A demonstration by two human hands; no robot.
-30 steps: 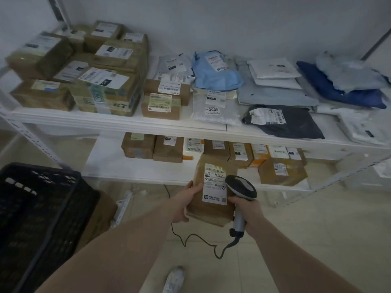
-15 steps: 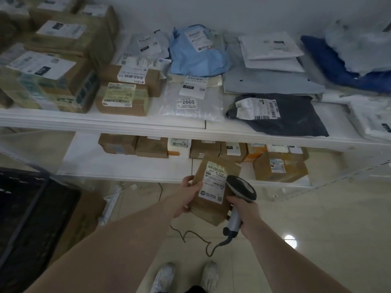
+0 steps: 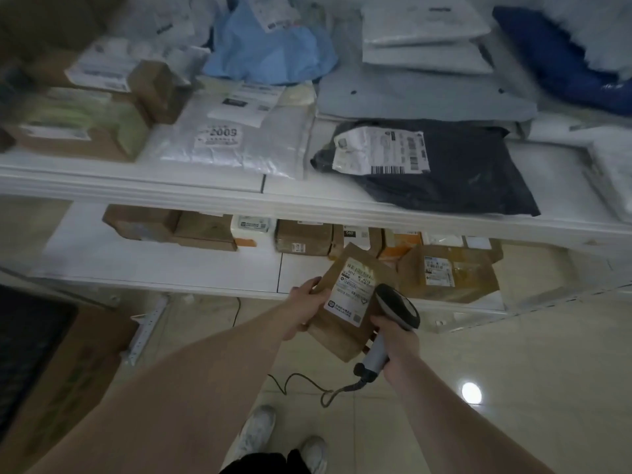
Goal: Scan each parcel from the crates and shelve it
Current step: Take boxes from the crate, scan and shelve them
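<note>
Stood before a white two-tier shelf (image 3: 191,191), looking down at both arms. Gripped a flat brown paper parcel (image 3: 337,331) by its left edge with the left hand (image 3: 302,307), thumb curled over the front, fingers wrapped behind. Held the parcel tilted, label side up, white shipping label (image 3: 352,292) facing the camera, in the air just in front of the lower shelf's edge and above the tiled floor (image 3: 496,354). Clasped the handle of a grey corded barcode scanner (image 3: 396,307) in the right hand (image 3: 398,350), fingers closed round the grip, scanner head resting close against the parcel's right side, beside the label; touching or just apart, could not tell. Trailed a coiled dark cable (image 3: 307,384) from the scanner's base down to the floor.

Kept on the lower shelf: a row of small brown boxes (image 3: 302,237) behind the parcel. Kept on the upper shelf: a dark mailer bag (image 3: 461,179) with a crumpled label, a white padded mailer (image 3: 273,145), a light blue bag (image 3: 273,53), all somewhat blurred. Saw a black crate (image 3: 27,336) at the left edge, and two pale shoes (image 3: 256,429) below
</note>
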